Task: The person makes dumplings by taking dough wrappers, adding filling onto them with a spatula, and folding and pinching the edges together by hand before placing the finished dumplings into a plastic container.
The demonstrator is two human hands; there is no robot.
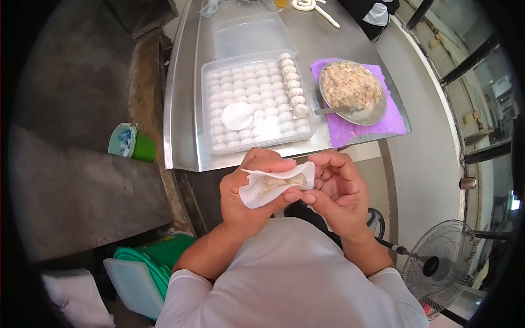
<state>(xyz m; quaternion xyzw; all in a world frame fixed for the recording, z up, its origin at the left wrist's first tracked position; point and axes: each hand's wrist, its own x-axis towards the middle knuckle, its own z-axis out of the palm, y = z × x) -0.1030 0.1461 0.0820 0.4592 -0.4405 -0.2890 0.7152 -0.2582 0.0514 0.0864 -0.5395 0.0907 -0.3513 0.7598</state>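
A round white dough wrapper (251, 192) with pale filling (279, 185) along its middle is folded up at both sides, between my two hands. My left hand (246, 188) is closed around it, thumb and fingers on opposite edges. The fingers of my right hand (342, 191) are curled at the wrapper's right end, thumb and forefinger at its edge. Beyond my hands, a clear plastic box (205, 109) holds rows of pleated dumplings (251, 90), with a flat wrapper (237, 116) lying on top. To its right is a metal bowl (377, 115) of filling with a spatula in it.
The bowl rests on a purple cloth (342, 131) on the steel table (183, 98). A dough coil (304, 4) lies at the far edge, near a person's dark clothing (363, 8). A green bin (143, 147) stands left; a fan (440, 262) stands lower right.
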